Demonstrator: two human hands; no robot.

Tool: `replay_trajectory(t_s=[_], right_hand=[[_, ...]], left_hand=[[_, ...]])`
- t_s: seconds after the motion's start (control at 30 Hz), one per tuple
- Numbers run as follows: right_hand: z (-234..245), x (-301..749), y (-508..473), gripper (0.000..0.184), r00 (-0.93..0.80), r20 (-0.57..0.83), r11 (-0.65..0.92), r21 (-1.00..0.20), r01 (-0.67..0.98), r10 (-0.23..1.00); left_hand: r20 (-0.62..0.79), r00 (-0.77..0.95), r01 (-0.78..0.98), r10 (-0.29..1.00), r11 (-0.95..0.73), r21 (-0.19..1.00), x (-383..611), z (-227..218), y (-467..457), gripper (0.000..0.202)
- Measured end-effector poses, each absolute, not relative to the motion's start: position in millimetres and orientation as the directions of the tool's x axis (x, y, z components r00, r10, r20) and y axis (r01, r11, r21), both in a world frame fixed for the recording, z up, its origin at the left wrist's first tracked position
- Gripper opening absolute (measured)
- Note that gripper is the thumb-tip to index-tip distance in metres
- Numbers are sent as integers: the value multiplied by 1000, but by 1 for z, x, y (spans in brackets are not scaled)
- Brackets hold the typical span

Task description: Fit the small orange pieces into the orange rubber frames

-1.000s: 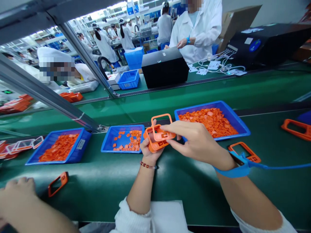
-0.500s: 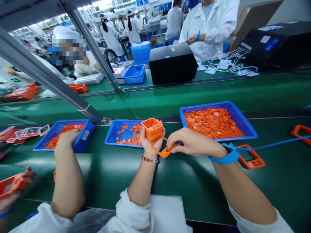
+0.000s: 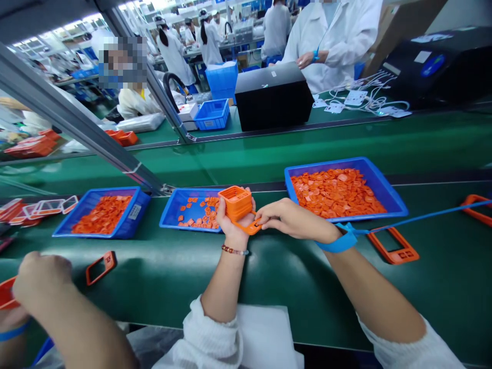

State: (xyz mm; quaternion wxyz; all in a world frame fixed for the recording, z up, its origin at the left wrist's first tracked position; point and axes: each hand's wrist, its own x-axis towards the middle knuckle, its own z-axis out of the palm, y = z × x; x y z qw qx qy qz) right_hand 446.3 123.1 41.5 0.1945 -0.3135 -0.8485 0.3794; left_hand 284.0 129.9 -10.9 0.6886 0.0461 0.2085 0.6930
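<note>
My left hand (image 3: 235,233), palm up with a beaded bracelet at the wrist, is closed around a stack of orange plastic frames (image 3: 236,205). My right hand (image 3: 282,215), wearing a blue wrist strap, pinches the lower end of a single orange plastic frame (image 3: 251,228). That frame slants just under the stack, its upper part hidden by my left fingers and the stack. Behind my left hand is a blue tray (image 3: 169,221) with scattered small orange pieces. A fuller blue tray (image 3: 394,202) of such pieces stands beyond my right hand.
Another blue tray (image 3: 142,205) with orange pieces stands left. Loose orange frames lie on the green bench, one at left (image 3: 109,260) and one near my right wrist (image 3: 407,254). A co-worker's hand (image 3: 42,279) works at the left edge. A metal post (image 3: 126,156) slants behind.
My right hand and its frame have moved left and slightly up, closer under the stack. The co-worker's hand has left the left tray and come back toward the left edge.
</note>
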Motion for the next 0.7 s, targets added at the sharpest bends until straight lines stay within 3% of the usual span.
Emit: replay_trajectory(t_s=[0.7], right_hand=[[51,449,118,19,-719,50,561,-664,495,693]], left_hand=[[-252,-20,-918,968,82,388,295,-11,124,37]])
